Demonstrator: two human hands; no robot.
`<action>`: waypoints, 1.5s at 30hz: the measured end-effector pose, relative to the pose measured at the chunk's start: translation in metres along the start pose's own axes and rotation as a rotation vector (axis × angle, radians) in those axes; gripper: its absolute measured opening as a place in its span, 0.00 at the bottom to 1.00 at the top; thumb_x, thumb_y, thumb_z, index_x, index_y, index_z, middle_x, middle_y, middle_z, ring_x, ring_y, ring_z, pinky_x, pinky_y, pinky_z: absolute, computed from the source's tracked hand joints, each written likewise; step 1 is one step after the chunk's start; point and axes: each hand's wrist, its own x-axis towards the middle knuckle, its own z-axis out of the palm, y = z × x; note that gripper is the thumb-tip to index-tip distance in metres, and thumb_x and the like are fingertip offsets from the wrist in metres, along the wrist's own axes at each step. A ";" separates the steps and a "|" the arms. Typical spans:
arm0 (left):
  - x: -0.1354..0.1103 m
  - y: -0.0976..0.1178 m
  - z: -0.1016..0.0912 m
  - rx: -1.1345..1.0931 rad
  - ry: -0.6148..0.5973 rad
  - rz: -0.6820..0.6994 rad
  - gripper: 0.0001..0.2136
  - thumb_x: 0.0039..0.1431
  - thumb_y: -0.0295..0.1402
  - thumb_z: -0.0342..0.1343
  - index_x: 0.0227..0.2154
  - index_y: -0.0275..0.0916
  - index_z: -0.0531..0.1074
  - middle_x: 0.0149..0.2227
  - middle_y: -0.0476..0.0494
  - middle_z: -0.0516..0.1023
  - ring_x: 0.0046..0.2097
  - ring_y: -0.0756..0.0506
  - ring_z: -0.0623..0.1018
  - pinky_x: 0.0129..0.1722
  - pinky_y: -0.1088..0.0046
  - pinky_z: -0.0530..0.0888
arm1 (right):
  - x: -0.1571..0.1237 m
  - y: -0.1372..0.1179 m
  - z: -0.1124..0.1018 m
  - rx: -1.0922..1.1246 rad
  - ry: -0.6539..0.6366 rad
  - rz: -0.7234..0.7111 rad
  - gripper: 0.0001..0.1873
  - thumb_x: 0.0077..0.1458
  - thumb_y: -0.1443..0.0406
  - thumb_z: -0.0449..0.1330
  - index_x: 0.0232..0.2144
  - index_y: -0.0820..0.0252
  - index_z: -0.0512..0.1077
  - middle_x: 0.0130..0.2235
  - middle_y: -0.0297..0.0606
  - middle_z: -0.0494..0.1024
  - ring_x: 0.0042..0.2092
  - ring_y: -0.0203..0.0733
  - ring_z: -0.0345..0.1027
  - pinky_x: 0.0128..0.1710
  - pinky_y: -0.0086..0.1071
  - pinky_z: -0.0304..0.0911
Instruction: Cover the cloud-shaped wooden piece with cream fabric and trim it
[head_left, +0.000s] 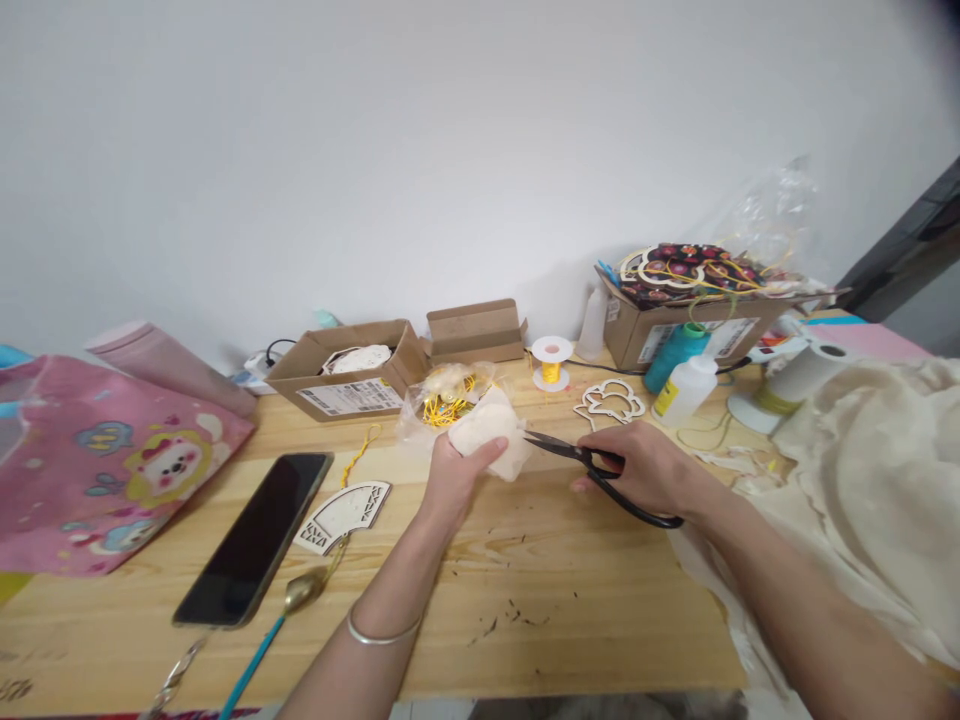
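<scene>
My left hand (466,468) grips a pale cream piece of fabric (491,435), thumb on top, above the middle of the table. Black-handled scissors (600,472) are in my right hand (645,465), their blades pointing left with the tips at the fabric's right edge. The blades look nearly closed; whether cloth lies between them I cannot tell. Just behind the fabric lies a clear plastic bag (450,395) with yellow cords in it. A white fan-shaped cutout (346,515) with a yellow cord rests left of my left hand.
A phone (255,540) and a blue-handled tool (259,655) lie at left, beside a pink printed bag (135,470). Cardboard boxes (349,370) stand along the wall. At right are a yellow thread spool (551,365), a white bottle (686,388) and heaped cream cloth (877,510).
</scene>
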 end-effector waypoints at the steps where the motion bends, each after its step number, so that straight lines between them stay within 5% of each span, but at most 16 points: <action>1: 0.000 0.000 0.000 0.009 -0.004 -0.001 0.15 0.33 0.27 0.66 0.30 0.34 0.76 0.32 0.43 0.80 0.33 0.46 0.77 0.35 0.71 0.73 | 0.000 0.000 0.000 0.001 0.001 -0.001 0.16 0.46 0.53 0.58 0.20 0.60 0.66 0.18 0.29 0.62 0.21 0.31 0.51 0.22 0.25 0.45; 45: 0.002 0.006 -0.007 0.153 -0.137 -0.058 0.17 0.32 0.27 0.66 0.32 0.33 0.76 0.33 0.40 0.79 0.34 0.44 0.77 0.36 0.68 0.72 | -0.003 0.005 0.000 -0.029 -0.068 -0.116 0.18 0.50 0.54 0.55 0.18 0.61 0.68 0.18 0.35 0.69 0.20 0.33 0.56 0.21 0.26 0.45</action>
